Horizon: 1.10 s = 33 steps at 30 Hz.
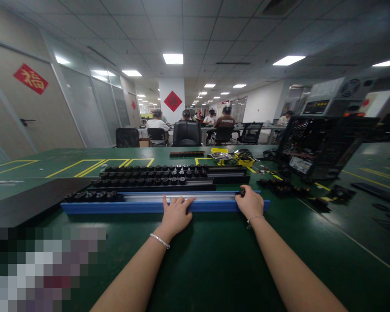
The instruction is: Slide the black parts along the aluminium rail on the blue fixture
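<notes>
A long blue rail (123, 207) with a silver channel lies across the green table in front of me. Several black round parts (91, 196) sit in a row at its left end. My left hand (176, 214) rests on the rail's front edge with fingers stretched flat over it. My right hand (251, 203) is closed on a small black round part (242, 191) at the rail's right end.
Behind the blue rail lie two black rails (169, 175) filled with black parts. A black open computer case (315, 147) stands at the right, loose black parts (279, 184) beside it. A metal bowl (221, 155) and yellow tray sit farther back. People sit at distant desks.
</notes>
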Each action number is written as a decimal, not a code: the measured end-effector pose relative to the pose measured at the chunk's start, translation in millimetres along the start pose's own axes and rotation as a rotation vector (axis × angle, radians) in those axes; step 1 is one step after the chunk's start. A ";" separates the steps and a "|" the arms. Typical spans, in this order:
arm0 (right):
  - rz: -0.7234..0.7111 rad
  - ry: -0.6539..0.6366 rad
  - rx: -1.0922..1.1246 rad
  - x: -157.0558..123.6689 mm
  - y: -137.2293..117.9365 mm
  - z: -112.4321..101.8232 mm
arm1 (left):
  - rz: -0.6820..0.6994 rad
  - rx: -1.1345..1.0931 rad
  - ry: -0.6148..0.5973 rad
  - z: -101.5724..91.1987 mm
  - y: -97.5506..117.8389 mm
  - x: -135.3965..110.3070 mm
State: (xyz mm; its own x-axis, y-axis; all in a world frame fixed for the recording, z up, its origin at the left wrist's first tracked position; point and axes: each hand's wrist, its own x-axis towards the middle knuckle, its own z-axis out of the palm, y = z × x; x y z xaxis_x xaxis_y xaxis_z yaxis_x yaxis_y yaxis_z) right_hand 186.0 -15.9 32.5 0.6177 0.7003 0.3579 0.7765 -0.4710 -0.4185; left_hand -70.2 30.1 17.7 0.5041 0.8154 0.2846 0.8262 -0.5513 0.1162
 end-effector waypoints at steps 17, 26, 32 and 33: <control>-0.006 -0.010 -0.070 3.8 8.8 -1.1 | 0.012 -0.026 0.018 3.2 -3.1 1.1; 0.002 0.005 -0.054 5.1 10.0 -1.3 | 0.005 -0.031 0.012 2.0 -1.6 0.7; 0.005 0.015 -0.046 5.8 12.0 1.0 | 0.004 -0.008 0.014 -0.3 -0.3 -0.4; 0.003 0.022 -0.048 5.5 12.5 1.5 | 0.003 -0.009 0.013 -0.7 -0.2 -0.4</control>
State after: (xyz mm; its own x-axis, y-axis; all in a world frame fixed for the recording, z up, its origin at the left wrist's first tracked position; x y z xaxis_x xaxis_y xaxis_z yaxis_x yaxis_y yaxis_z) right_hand 198.9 -17.1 28.0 0.6223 0.6872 0.3748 0.7793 -0.4988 -0.3794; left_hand -70.7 29.7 18.2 0.5033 0.8114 0.2971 0.8223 -0.5554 0.1240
